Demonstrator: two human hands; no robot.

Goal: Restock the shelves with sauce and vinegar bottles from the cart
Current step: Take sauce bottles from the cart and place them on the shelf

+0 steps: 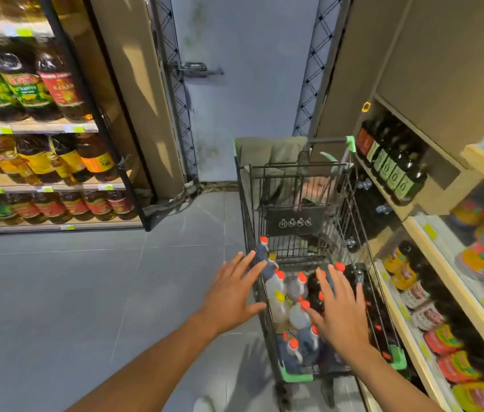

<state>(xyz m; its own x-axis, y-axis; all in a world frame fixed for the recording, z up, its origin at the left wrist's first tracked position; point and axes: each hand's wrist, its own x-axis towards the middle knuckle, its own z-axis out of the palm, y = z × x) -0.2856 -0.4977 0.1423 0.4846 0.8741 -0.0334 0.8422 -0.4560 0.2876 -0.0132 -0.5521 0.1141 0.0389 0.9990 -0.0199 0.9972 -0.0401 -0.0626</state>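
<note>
Far left: black-framed shelving (35, 127) w/ pale boards & green price tags, packed w/ big rounded plastic oil btls (26, 87), amber to near-black, glossy labels in green, red and yellow. Floor (71, 292) is large matte grey tiles w/ thin joints. Centre back: a flat grey metal door (249, 99), scuffed, w/ a bar latch (196, 69), flanked by black lattice struts.

Left hand (230, 295) is released, fingers straight and fanned, holding nothing; it's at the left rim of the cart (246, 215), can't tell if it touches. Cart is black wire mesh w/ mint-green plastic corner bumpers and handle ends, parked just beside the right shelves. The sauce and vinegar bottles (297, 316) stand upright, crowded in the cart's near end: squat handled jugs, some clear-pale, some dark, mostly red-orange caps, a few yellow.

Right hand (342, 310) also released, fingers spread flat above the caps, grasping nothing; contact unclear.

Right: light wood shelves (454, 281) w/ green tags. Upper bay holds dark glass btls (398, 173), square-shouldered, pale-green labels. Lower boards carry shiny, crinkled packets (443, 343) in red, orange & yellow, blurred
</note>
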